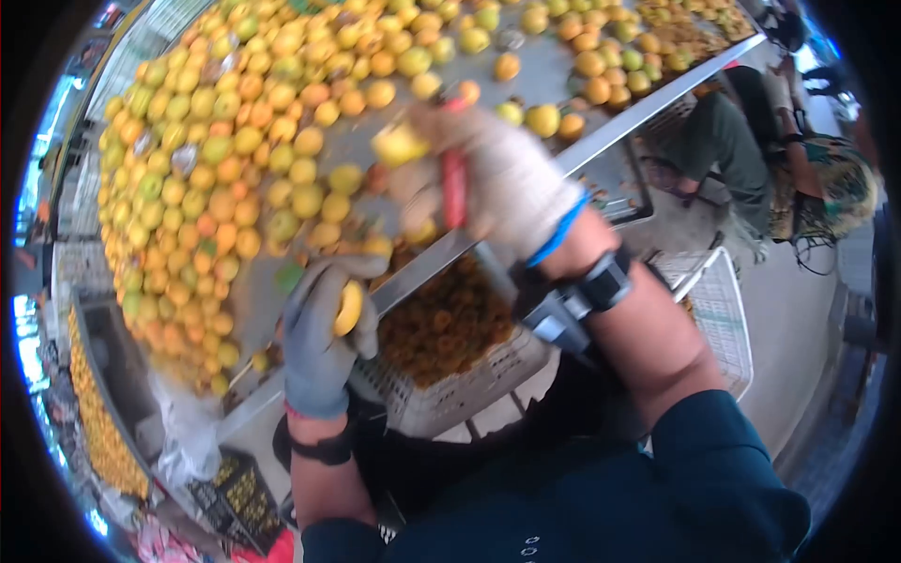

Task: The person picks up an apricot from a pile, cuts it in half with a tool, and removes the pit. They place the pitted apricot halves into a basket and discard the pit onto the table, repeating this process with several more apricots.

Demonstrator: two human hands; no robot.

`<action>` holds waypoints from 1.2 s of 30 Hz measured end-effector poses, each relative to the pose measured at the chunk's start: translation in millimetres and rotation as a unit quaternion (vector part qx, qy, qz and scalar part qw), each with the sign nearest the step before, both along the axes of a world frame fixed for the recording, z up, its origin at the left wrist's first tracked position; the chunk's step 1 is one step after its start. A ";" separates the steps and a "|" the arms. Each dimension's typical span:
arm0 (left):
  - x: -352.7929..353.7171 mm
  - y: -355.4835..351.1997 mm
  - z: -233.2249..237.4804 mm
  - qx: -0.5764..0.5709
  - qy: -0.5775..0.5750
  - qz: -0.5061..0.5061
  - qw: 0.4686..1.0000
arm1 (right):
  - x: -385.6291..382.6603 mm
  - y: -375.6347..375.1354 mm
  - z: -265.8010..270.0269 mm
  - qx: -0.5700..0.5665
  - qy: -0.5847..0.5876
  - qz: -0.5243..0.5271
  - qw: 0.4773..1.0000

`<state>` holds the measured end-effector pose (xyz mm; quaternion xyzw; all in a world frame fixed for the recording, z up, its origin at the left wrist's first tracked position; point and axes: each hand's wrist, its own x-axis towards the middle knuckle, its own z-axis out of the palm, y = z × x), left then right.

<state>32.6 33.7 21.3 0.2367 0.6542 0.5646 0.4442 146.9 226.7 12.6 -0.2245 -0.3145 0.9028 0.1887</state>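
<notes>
Grey-gloved left hand (pixel 314 352) at the near edge of the metal table (pixel 657 106), its forearm (pixel 330 479) nearly vertical in view; fingers curled around a yellow fruit (pixel 348 308). Right hand (pixel 511 178), pale glove, raised over the table edge, its forearm (pixel 662 342) slanting up from lower right; closed on a red handle (pixel 454 188). Yellow piece (pixel 401 144) at its fingertips; blurred, cannot tell whether pinched. Loose fruits (pixel 221 150) spread beyond both hands.

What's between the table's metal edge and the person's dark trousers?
In the head view, a pale crate holding orange-brown pieces lies between them.
</notes>
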 end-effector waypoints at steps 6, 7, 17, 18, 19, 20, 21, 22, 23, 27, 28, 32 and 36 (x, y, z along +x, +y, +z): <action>1.7 -8.9 -8.7 0.018 -0.078 -0.175 0.981 | 15.0 8.3 -0.3 0.030 0.031 -0.081 0.996; 0.8 -11.8 -17.4 -0.003 -0.098 -0.193 0.976 | 12.5 -1.3 11.9 0.056 -0.066 -0.110 0.990; 22.5 -19.1 -50.6 -0.051 -0.160 -0.180 0.969 | 19.8 0.0 -1.1 0.207 -0.127 -0.030 0.970; 23.3 -18.8 -53.3 -0.035 -0.162 -0.178 0.970 | 20.9 -1.5 -1.1 0.235 -0.125 -0.010 0.964; 22.1 -20.1 -56.2 -0.038 -0.033 -0.233 0.971 | 21.0 -6.2 -3.6 0.216 -0.093 0.012 0.972; 20.2 -22.3 -59.7 -0.035 0.093 -0.286 0.953 | 23.3 -10.0 -3.5 0.198 -0.067 0.030 0.977; 21.4 -21.9 -63.8 -0.022 0.212 -0.338 0.917 | 26.1 -12.9 1.8 0.221 -0.095 0.030 0.970; 23.5 -21.0 -67.5 -0.034 0.235 -0.341 0.910 | 33.5 -13.5 11.7 0.276 -0.107 0.034 0.954; 23.0 -22.2 -70.6 -0.046 0.258 -0.343 0.902 | 37.6 -13.0 14.1 0.277 -0.079 0.013 0.957; 26.5 -8.0 -46.9 -0.044 0.224 -0.325 0.918 | 94.7 24.7 42.8 0.414 -0.059 0.040 0.907; 28.0 -6.2 -43.0 -0.031 0.221 -0.323 0.920 | 111.3 35.5 46.1 0.485 -0.077 0.030 0.871; 35.6 -4.2 -36.9 -0.046 0.129 -0.314 0.939 | 249.5 39.4 91.2 0.476 -0.265 0.118 0.830; 44.5 -6.6 -29.4 -0.050 0.095 -0.308 0.945 | 371.4 -4.2 39.1 0.391 -0.567 0.052 0.723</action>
